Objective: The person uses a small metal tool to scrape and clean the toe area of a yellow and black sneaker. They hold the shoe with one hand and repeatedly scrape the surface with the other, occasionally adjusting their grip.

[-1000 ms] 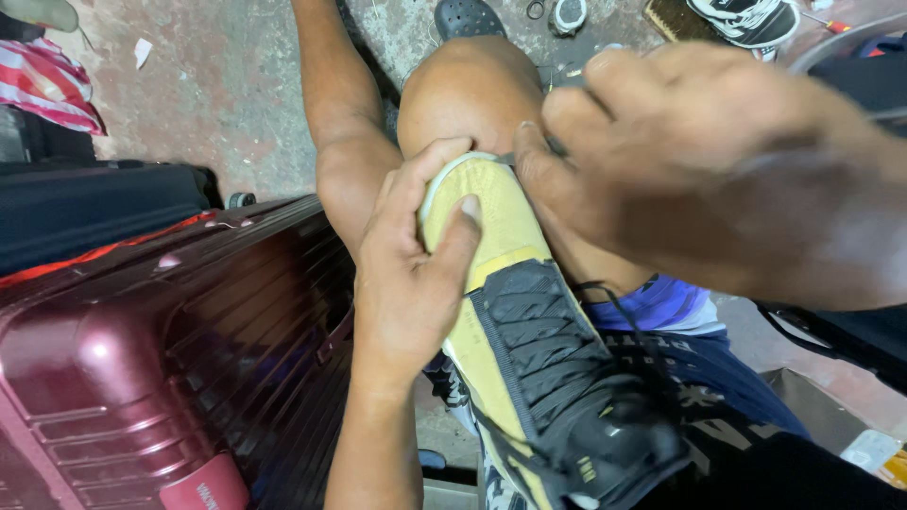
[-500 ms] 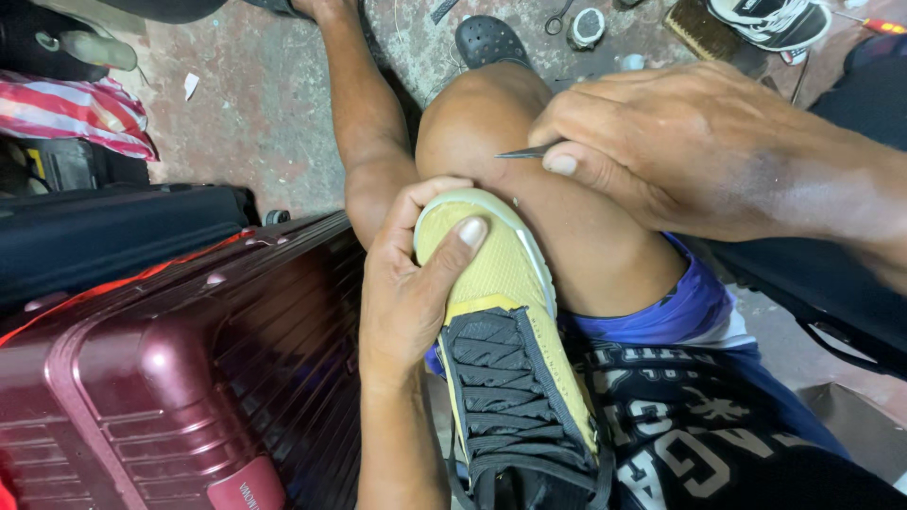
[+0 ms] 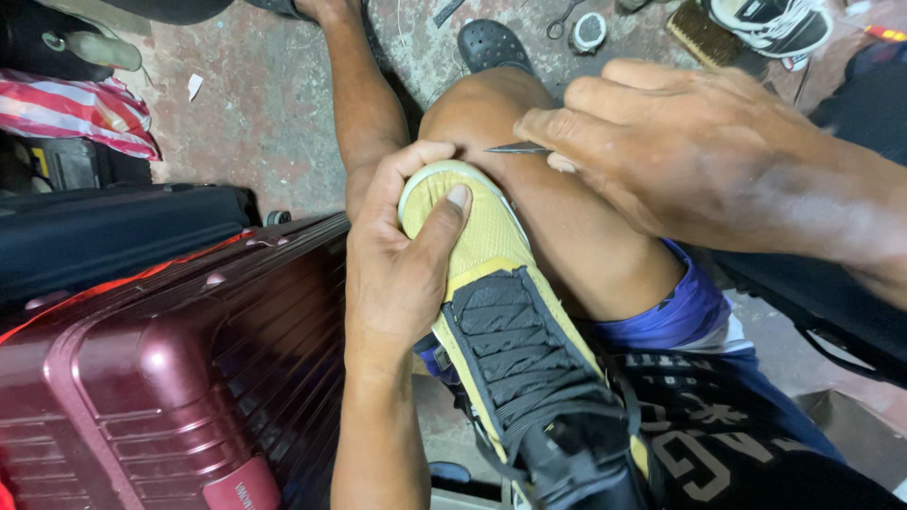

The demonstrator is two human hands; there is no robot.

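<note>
Rough, stained concrete floor (image 3: 274,113) fills the background, strewn with a cobbler's odds and ends. Against it, the left hand (image 3: 402,255) wraps around the toe of a yellow-and-black sneaker (image 3: 501,312), fingers curled over the far edge and the thumb pressed flat on the yellow mesh toe. The sneaker lies along the person's bare thigh, its toe resting against the knee (image 3: 491,113) and its black laced part pointing back toward the body. The right hand (image 3: 680,151) hovers just beyond the toe, fingers closed around a thin pointed metal tool (image 3: 515,148), whose tip sticks out leftward over the knee, close to the white toe rim but apart from it. Blue shorts (image 3: 680,316) and a dark printed shirt (image 3: 718,425) show beneath the right forearm. Just left of the left forearm stands a maroon hard-shell suitcase (image 3: 161,378), with a black case (image 3: 104,236) behind it and a red-and-white striped cloth (image 3: 76,113) further back. At the top edge lie a dark clog (image 3: 491,42), a roll of tape (image 3: 588,30), a brush (image 3: 699,33) and a black-and-white sneaker (image 3: 770,21).
</note>
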